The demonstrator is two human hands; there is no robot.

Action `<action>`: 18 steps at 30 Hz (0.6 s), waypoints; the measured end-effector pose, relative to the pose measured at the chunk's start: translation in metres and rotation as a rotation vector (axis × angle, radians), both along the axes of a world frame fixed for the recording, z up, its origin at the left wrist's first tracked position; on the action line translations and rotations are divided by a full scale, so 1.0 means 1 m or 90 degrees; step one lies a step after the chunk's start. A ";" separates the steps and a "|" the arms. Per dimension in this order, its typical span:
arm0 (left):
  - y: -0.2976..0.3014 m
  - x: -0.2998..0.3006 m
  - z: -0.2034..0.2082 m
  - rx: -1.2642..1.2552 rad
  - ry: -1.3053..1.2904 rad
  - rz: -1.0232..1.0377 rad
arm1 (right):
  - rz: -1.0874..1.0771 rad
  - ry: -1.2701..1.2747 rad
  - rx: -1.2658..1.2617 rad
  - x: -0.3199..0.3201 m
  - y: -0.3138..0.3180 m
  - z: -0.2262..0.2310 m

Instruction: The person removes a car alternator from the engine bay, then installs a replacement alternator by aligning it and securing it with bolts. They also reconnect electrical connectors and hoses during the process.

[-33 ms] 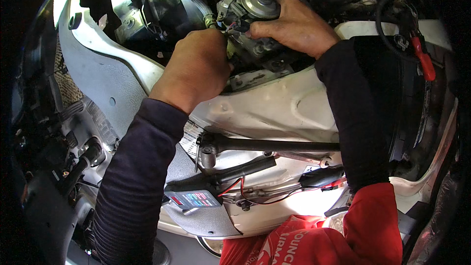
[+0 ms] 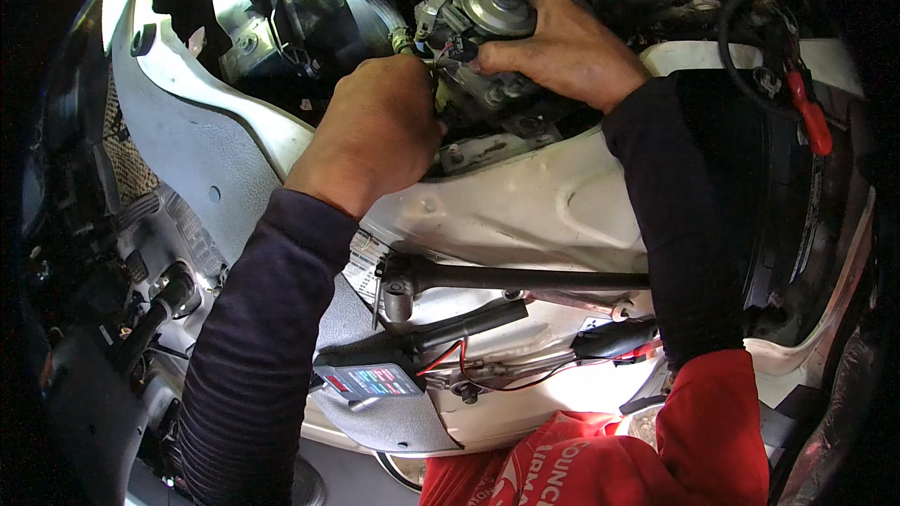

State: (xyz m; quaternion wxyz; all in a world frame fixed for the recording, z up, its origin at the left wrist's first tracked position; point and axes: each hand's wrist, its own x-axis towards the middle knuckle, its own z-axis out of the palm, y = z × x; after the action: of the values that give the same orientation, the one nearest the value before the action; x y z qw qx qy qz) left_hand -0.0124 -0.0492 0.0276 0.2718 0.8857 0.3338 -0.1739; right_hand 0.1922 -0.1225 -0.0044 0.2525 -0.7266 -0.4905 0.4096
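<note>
The right hand has its thumb tip at a small dark connector, just below and left of a round metal cap — the other fingertips are hidden, so I cannot tell what they pinch. The left hand curls near the connector — fingertips hidden, grip impossible to tell. Nearer the body, a black bar crosses a pale panel.

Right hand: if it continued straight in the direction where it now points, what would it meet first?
Most likely the round metal cap, just up and left of the right hand in the picture. Depth is unclear, so I cannot tell whether they touch.
</note>
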 end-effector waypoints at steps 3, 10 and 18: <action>0.000 0.003 -0.002 0.000 0.010 0.006 | -0.009 -0.013 0.018 -0.001 0.000 0.003; -0.011 0.003 -0.001 0.047 -0.109 0.065 | -0.023 -0.037 -0.035 -0.003 -0.003 0.015; -0.013 0.011 0.004 0.018 -0.010 0.081 | -0.022 -0.014 -0.078 0.000 -0.002 0.015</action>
State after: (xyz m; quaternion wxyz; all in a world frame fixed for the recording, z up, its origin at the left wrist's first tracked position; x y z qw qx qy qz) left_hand -0.0013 -0.0622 0.0320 0.2721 0.8679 0.3896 -0.1448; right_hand 0.1921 -0.1246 0.0103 0.2090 -0.7534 -0.4548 0.4265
